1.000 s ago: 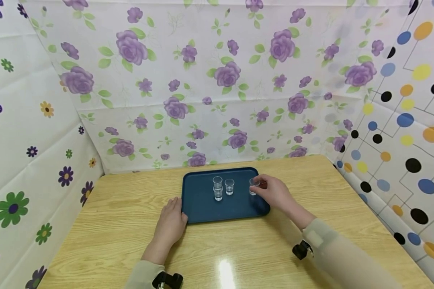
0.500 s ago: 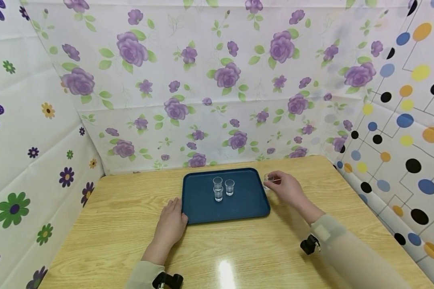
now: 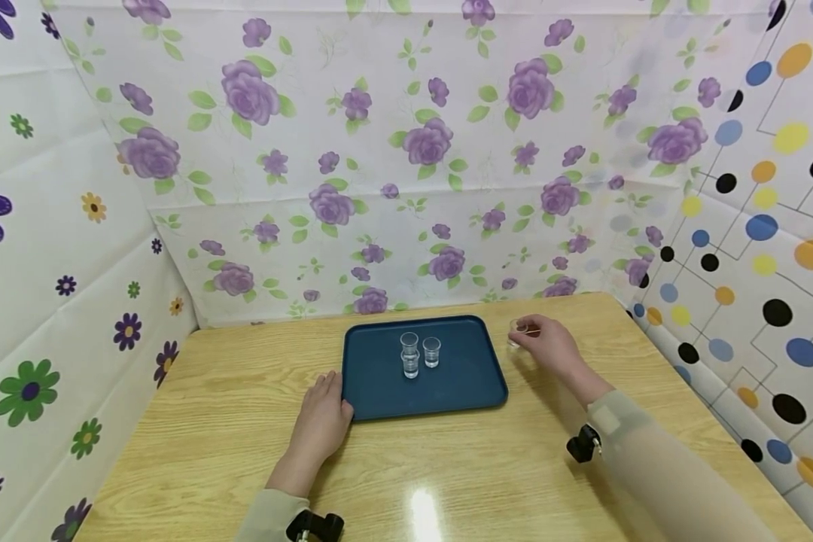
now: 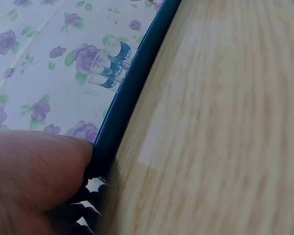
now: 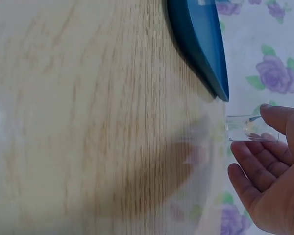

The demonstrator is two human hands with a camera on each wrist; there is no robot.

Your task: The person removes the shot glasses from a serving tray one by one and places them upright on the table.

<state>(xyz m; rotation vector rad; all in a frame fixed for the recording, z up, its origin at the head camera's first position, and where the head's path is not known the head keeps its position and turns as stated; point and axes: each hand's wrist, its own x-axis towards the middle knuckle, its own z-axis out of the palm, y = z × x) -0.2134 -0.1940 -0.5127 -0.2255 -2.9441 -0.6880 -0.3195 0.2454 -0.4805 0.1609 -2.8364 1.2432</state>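
Observation:
My right hand (image 3: 549, 346) pinches a small clear shot glass (image 5: 239, 128) between thumb and fingers, just right of the dark blue tray (image 3: 379, 395). In the right wrist view the glass stands upright with its base at the tabletop. My left hand (image 3: 320, 418) rests against the tray's left edge, fingers fairly straight, its thumb (image 4: 63, 152) at the near left corner. On the tray stand three more clear shot glasses: a front one (image 3: 410, 368), one behind it (image 3: 409, 342) that it partly overlaps, and one to the right (image 3: 431, 352).
The tray lies on a wooden table (image 3: 379, 474). A cloth with purple roses (image 3: 427, 143) hangs behind the table, with patterned cloths along the left and right sides. Each wrist wears a small black camera.
My right hand has carried the shot glass from the tray's right part over the rim to the table at the right. The left hand and the other glasses have stayed in place.

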